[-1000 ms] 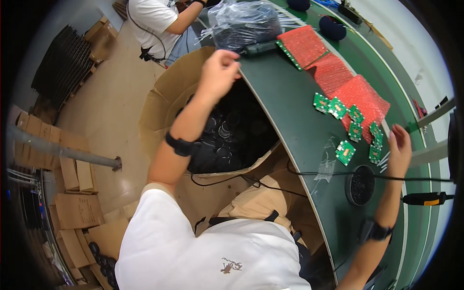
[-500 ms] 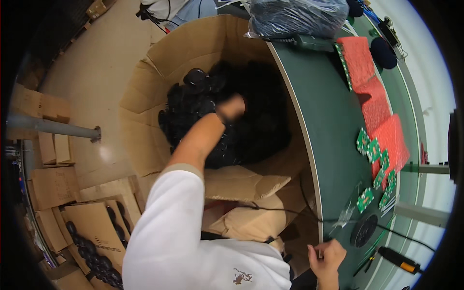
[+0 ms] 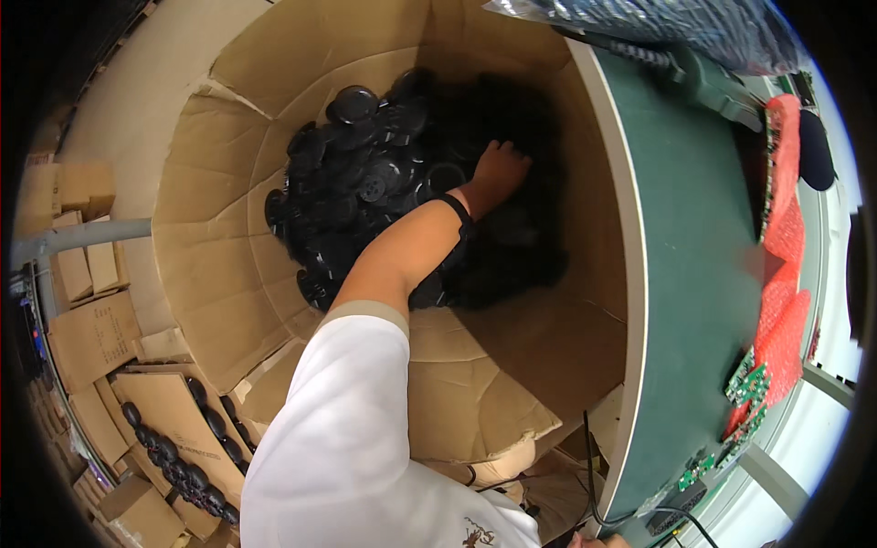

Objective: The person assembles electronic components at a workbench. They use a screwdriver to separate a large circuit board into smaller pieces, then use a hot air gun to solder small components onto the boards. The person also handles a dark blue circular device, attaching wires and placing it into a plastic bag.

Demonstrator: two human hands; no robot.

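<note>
A large open cardboard box [image 3: 215, 228] holds a heap of round black plastic parts [image 3: 379, 183], shaped like shallow caps or housings. Deep inside it, my left hand [image 3: 501, 172] reaches to the shadowed right side of the heap. Its fingers curl downward among the dark parts, and whatever they grip is hidden. A black band [image 3: 459, 215] circles that wrist. Of my right hand [image 3: 596, 541], only a sliver shows at the lower edge, below the table's near end; its fingers cannot be made out.
Along the right runs a green-topped table [image 3: 685, 274] with a pale edge against the box. It bears red bubble wrap [image 3: 784, 310], green circuit boards [image 3: 749, 388], a black cable [image 3: 592, 475] and a plastic-wrapped bundle [image 3: 676, 27]. Cartons [image 3: 96, 338] and rows of black parts [image 3: 174, 466] stand left.
The view has shifted closer over the box. My left hand has moved farther right in the heap. My right hand, earlier beside the table's near end, has mostly dropped out of the picture.
</note>
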